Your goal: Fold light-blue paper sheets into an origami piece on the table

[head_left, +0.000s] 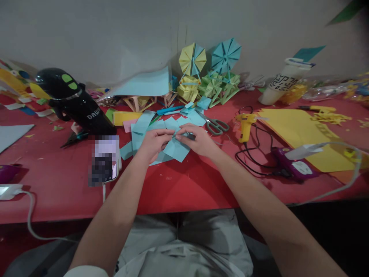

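Observation:
A light blue sheet of paper (178, 149) lies tilted between my hands over more blue paper. My left hand (154, 144) grips its left upper part, with the fingers stretched along the top and the thumb below. From the other side, my right hand (198, 139) pinches the same sheet near its top corner with bent fingers. The two sets of fingertips almost meet there and hide the paper's edge. Blue paper pieces (140, 132) spread beneath and behind the hands. Green-handled scissors (217, 126) rest just beyond my right hand.
On the red table (184, 188), a phone (105, 159) and black bottle (82, 104) stand left. A yellow glue gun (245, 127), its cord, a purple power strip (294, 165) and yellow paper (305, 134) lie right. Folded paper shapes (193, 59) stand behind, near a white cup (281, 82).

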`<state>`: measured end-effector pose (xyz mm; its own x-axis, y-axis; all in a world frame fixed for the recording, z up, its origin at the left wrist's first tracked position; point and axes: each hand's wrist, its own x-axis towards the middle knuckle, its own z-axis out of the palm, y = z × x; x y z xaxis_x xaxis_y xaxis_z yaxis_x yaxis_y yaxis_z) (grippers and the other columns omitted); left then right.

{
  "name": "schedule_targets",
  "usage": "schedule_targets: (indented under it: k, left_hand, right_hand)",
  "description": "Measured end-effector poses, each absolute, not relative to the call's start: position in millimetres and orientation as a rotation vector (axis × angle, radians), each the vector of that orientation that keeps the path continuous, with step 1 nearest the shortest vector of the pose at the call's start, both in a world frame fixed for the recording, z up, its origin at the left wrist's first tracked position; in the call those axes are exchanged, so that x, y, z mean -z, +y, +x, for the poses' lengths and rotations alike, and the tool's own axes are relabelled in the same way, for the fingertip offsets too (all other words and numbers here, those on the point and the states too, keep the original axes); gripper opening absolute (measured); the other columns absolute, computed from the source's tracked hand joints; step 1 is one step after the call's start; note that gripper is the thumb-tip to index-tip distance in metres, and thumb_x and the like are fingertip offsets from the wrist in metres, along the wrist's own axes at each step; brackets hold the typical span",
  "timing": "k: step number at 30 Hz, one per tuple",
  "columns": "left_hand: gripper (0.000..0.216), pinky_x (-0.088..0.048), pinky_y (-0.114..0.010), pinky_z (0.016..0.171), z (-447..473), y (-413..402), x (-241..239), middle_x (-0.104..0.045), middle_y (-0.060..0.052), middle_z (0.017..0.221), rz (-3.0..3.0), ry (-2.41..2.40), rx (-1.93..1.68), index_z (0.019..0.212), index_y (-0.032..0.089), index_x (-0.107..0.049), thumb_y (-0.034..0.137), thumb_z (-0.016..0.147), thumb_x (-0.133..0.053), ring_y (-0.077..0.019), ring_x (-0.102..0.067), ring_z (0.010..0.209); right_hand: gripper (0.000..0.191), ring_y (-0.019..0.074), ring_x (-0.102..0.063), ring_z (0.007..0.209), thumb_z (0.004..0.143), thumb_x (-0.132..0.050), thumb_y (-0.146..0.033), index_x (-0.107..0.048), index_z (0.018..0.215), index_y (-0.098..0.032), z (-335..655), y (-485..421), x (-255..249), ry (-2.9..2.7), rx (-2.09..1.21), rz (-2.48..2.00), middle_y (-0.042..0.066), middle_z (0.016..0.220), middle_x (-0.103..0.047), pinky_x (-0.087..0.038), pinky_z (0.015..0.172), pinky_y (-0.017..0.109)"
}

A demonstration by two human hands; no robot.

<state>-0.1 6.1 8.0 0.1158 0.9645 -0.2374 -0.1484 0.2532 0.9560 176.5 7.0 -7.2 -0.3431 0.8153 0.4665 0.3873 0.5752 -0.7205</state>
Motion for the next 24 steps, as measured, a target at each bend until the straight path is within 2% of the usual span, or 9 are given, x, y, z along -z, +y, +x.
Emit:
schedule_targets:
  k: [6, 11, 15, 18, 21, 24]
  left_hand:
    - [0.031, -0.048, -0.027, 0.069, -2.6, 7.6, -1.8, -0.070, -0.003, 0.072, 1.083, 1.123, -1.031, 0.086, 0.014, -0.076, 0.023, 0.057, -0.085, -0.0120, -0.062, 0.069]
    - [0.036, -0.050, -0.028, 0.072, -4.7, 9.4, 4.0, -0.073, -0.005, 0.077, 1.158, 1.114, -1.047, 0.088, 0.015, -0.075, 0.030, 0.056, -0.086, -0.0137, -0.064, 0.074]
    - [0.037, -0.052, -0.032, 0.077, -6.3, 11.3, 7.0, -0.073, -0.006, 0.080, 1.234, 1.144, -1.049, 0.089, 0.016, -0.076, 0.031, 0.058, -0.085, -0.0171, -0.066, 0.079]
    - [0.035, -0.052, -0.034, 0.080, -7.5, 11.0, 5.0, -0.074, -0.006, 0.081, 1.281, 1.148, -1.013, 0.089, 0.016, -0.076, 0.031, 0.058, -0.084, -0.0184, -0.067, 0.082]
    - [0.032, -0.052, -0.034, 0.080, -8.4, 9.0, 0.5, -0.074, -0.006, 0.081, 1.314, 1.177, -0.931, 0.088, 0.016, -0.076, 0.029, 0.059, -0.082, -0.0188, -0.067, 0.081]
    - [0.027, -0.051, -0.034, 0.080, -8.5, 6.5, -3.9, -0.074, -0.007, 0.081, 1.332, 1.215, -0.868, 0.086, 0.016, -0.075, 0.026, 0.061, -0.080, -0.0191, -0.067, 0.082]
  right_hand:
    - [0.015, 0.0198, -0.061, 0.093, 0.087, -0.061, -0.033, -0.068, 0.086, -0.020, 176.6, 8.0, 7.9, -1.934, -0.641, -0.976, 0.007, 0.095, -0.069, -0.044, 0.078, 0.033]
    - [0.016, 0.0190, -0.060, 0.090, 0.086, -0.060, -0.033, -0.065, 0.084, -0.019, 175.8, 7.9, 8.1, -1.925, -0.640, -0.990, 0.007, 0.094, -0.067, -0.043, 0.078, 0.032]
    - [0.023, 0.0153, -0.054, 0.075, 0.084, -0.061, -0.041, -0.058, 0.080, -0.018, 177.0, 8.0, 6.8, -1.895, -0.640, -1.071, 0.004, 0.083, -0.064, -0.041, 0.069, 0.029]
    - [0.032, 0.0118, -0.046, 0.064, 0.081, -0.063, -0.047, -0.052, 0.073, -0.019, 181.2, 8.2, 5.0, -1.888, -0.678, -1.107, 0.000, 0.070, -0.055, -0.038, 0.061, 0.027]
    - [0.039, 0.0099, -0.038, 0.059, 0.078, -0.066, -0.052, -0.048, 0.067, -0.019, 185.5, 8.7, 4.3, -1.923, -0.711, -1.126, -0.003, 0.061, -0.046, -0.032, 0.057, 0.026]
    - [0.042, 0.0094, -0.036, 0.058, 0.076, -0.068, -0.054, -0.049, 0.064, -0.019, 187.3, 10.2, 5.7, -1.933, -0.761, -1.149, -0.004, 0.058, -0.044, -0.030, 0.055, 0.026]
